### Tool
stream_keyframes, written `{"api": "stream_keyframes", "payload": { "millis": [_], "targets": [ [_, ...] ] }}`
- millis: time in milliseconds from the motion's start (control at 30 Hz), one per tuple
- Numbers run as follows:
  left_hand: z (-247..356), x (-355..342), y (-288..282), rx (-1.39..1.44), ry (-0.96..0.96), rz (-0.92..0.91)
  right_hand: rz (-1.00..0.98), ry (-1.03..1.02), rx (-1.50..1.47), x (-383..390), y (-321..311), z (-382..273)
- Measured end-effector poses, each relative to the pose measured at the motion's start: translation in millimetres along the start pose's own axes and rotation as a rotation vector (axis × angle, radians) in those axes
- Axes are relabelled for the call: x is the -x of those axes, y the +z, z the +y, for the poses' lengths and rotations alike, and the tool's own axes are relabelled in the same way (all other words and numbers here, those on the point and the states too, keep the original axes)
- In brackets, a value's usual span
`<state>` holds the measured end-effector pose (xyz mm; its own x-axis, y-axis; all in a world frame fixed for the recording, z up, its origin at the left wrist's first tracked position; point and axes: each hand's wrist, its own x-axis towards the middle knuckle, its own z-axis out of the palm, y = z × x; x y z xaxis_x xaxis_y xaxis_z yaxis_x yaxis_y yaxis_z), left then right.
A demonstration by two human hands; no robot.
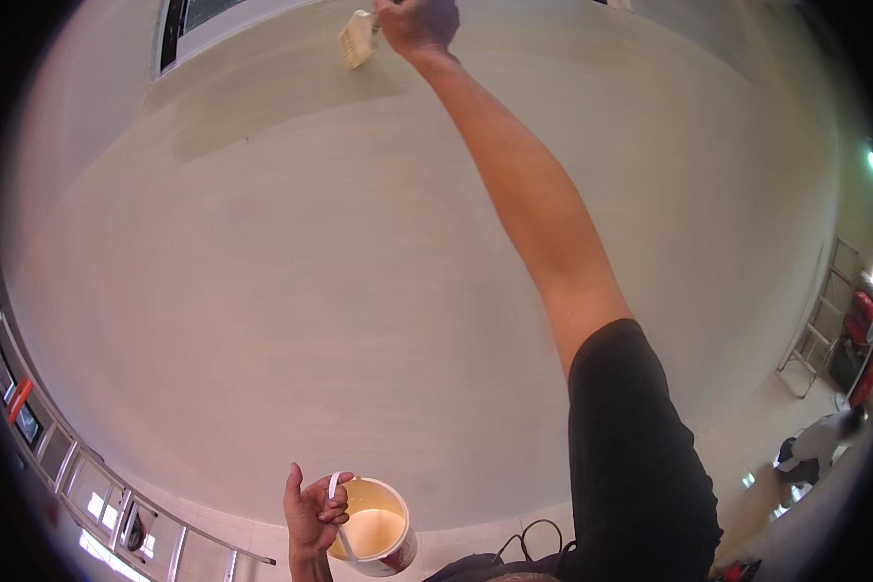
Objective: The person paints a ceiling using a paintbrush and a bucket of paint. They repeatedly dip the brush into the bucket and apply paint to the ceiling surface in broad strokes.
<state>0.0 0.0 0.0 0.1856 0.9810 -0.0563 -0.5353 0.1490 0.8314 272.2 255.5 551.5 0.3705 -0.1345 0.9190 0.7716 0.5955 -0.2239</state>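
Observation:
My right hand [422,24] is raised high against the pale wall [359,291], closed round a wide paintbrush [358,41] whose handle is mostly hidden. The light bristles lie against or close to the wall; contact is hard to tell. Around the brush, a darker, wet-looking band [233,112] runs across the upper wall. Low down, my left hand [316,512] grips the white handle [334,485] of a paint bucket [400,557], with the thumb pointing up. Cream-coloured paint [373,532] shows inside the bucket.
A window [186,24] is set in the upper left of the wall. An aluminium ladder [116,500] stretches along the lower left. On the far right are a stepladder [813,335], some red things [861,315] and a person [820,446] bending low.

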Motion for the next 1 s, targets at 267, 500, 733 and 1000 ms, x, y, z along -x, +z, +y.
{"api": "stream_keyframes", "payload": {
  "millis": [267, 500, 733, 1000],
  "targets": [
    [-26, -3, 21, 0.034, 0.009, -0.004, 0.128, -0.079, -0.017, -87, -148, 176],
    [-19, 3, 4, 0.021, 0.021, 0.016, 0.193, 0.011, 0.404, -106, -255, 245],
    [-15, -1, -15, 0.035, 0.004, 0.005, 0.299, -0.188, 0.743, -103, -257, 200],
    [-1, 4, -28, 0.051, -0.022, -0.054, 0.339, -0.519, 0.414, -22, -94, 69]
  ]
}}
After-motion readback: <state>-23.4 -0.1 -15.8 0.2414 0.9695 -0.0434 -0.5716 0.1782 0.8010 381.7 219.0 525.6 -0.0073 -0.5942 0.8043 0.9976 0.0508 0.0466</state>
